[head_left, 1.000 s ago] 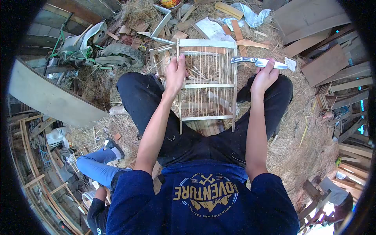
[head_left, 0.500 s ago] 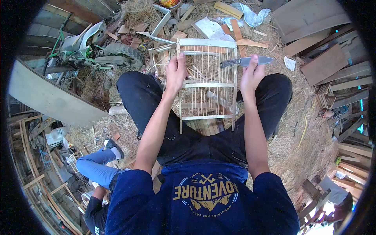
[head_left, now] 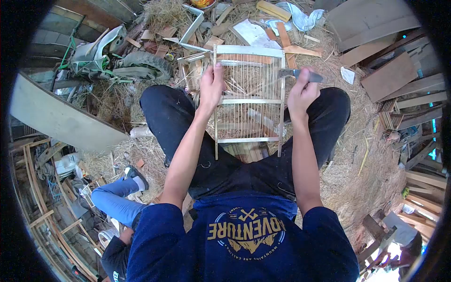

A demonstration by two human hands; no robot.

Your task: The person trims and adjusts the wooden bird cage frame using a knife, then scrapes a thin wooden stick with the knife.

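Floor: one wide spread of straw (head_left: 361,162), wood scraps scattered over it, too many for me to count.
Behind: one tyre (head_left: 155,65) in the clutter on the left, and one long curved board (head_left: 66,115) below it.
Neighbour: one other person (head_left: 115,202), seated low at the left, in blue trousers.
Frame: one wooden frame (head_left: 252,101), between the sitter's two knees; two side posts, at least three crossbars, thin upright rods too fine to number.
Left hand (head_left: 211,89): fingers clamped on the frame's left post.
Knife: one (head_left: 316,78), blade pointing right and blurred, handle end just beside the right post.
Right hand (head_left: 303,96): fingers closed around the knife.
Paper: one white scrap (head_left: 347,75), right of the blade.
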